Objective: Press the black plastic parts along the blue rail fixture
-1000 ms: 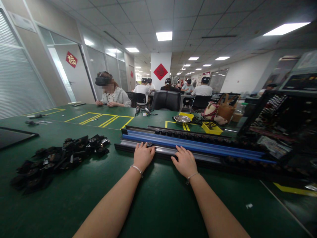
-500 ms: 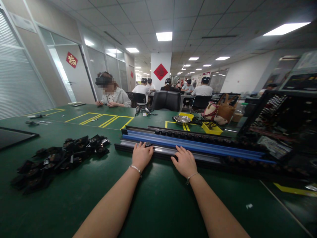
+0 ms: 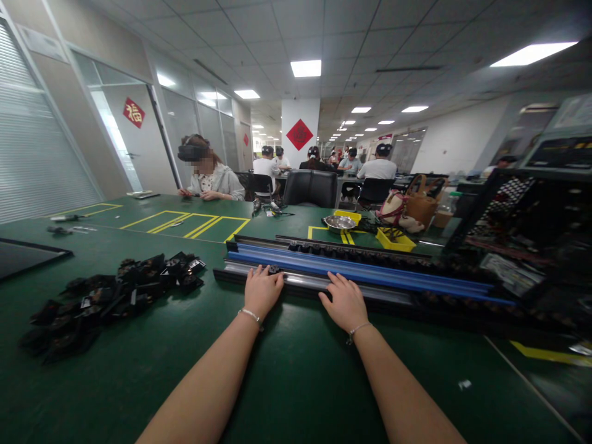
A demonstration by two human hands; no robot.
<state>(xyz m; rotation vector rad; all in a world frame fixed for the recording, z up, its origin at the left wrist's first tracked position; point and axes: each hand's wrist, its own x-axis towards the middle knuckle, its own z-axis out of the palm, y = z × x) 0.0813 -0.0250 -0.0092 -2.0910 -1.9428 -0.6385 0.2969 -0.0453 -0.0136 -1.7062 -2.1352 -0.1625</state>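
A long track with black edges and a shiny silver channel (image 3: 305,280) lies across the table in front of me. My left hand (image 3: 261,291) is on it near its left end, thumb and fingers around a small black part (image 3: 275,269) in the channel. Much of that part is hidden by the fingers. Farther right, my right hand (image 3: 346,299) rests on the same track with its fingers stretched out, holding nothing. Directly behind runs a blue strip (image 3: 370,271), parallel to the channel. Black parts line the track's right end.
A heap of black parts (image 3: 115,290) lies to the left on the green table (image 3: 296,382). Beyond the track are a metal bowl (image 3: 340,222) and a yellow tray (image 3: 395,240). A person (image 3: 210,176) sits across the table; a dark rack (image 3: 518,209) stands at right.
My left hand has shifted very slightly left along the track, and the small black part with it. My right hand stays in place.
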